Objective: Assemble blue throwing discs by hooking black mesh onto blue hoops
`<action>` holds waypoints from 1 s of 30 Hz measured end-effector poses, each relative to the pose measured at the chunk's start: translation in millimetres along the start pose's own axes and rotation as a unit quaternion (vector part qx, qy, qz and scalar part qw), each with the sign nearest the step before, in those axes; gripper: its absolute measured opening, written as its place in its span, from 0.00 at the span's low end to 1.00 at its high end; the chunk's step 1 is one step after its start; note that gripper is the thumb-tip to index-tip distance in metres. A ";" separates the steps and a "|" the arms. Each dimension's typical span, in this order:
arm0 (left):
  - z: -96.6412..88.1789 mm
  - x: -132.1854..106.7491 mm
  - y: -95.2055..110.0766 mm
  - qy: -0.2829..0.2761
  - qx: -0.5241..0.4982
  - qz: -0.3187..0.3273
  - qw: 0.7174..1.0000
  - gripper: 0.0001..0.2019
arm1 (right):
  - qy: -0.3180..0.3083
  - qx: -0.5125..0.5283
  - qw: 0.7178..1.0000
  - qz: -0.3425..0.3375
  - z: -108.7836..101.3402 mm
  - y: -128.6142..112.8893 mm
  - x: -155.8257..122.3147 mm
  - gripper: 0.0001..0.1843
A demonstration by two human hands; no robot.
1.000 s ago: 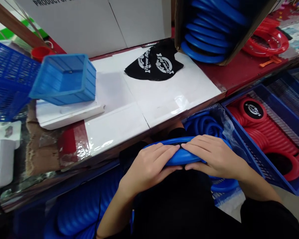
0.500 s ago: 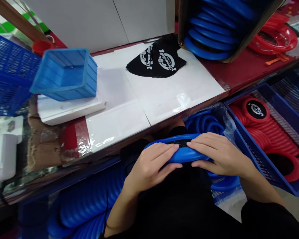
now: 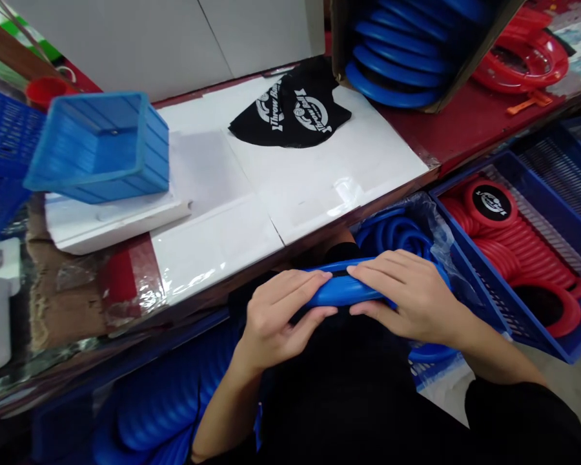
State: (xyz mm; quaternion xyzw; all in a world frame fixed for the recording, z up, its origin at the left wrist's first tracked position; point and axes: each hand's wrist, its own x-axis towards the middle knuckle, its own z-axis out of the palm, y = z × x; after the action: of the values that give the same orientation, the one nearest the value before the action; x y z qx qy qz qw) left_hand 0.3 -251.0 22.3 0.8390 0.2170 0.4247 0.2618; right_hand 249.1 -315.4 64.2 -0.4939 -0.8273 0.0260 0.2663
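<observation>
Head view: blue ring [image 3: 341,292] held just off the near edge of the worktop [image 3: 411,141]; left hand [image 3: 277,311] and right hand [image 3: 414,294] grip its rim, fingers [image 3: 378,272] above, thumbs below; black printed cloth [image 3: 290,132] lies on white covering [image 3: 314,184].

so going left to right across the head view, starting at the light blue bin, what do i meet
Light blue bin, left hand, right hand, upper-right red rings. Left out for overlap: the blue ring both hands hold, and the black cloth.
</observation>
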 end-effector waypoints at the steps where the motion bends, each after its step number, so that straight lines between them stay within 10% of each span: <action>1: -6.3 -2.4 -2.3 0.012 -0.008 -0.019 1.000 0.18 | -0.010 0.001 1.000 0.013 -5.1 6.8 -0.3 0.25; 6: -25.7 -17.7 -35.1 0.228 -0.102 -0.054 0.967 0.17 | -0.024 0.098 0.994 0.042 -16.8 48.6 -14.9 0.22; 11: -15.4 -27.0 -62.4 0.088 -0.150 0.005 0.985 0.26 | 0.021 0.114 0.993 -0.035 6.4 57.4 -16.4 0.17; 17: -2.4 -14.0 -47.0 -0.009 0.004 0.030 0.999 0.28 | 0.000 0.069 0.997 -0.036 18.5 51.4 -10.2 0.20; 30: -4.5 -49.5 -93.1 0.108 -0.194 -0.017 0.975 0.19 | -0.064 0.161 0.975 0.139 19.4 83.2 -29.1 0.26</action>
State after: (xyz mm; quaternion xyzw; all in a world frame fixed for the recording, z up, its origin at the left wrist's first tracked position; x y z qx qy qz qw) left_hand -43.6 -207.3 -63.2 0.7181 0.1714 0.5422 0.4013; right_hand 317.6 -292.8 10.1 -0.5516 -0.7511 0.2274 0.2826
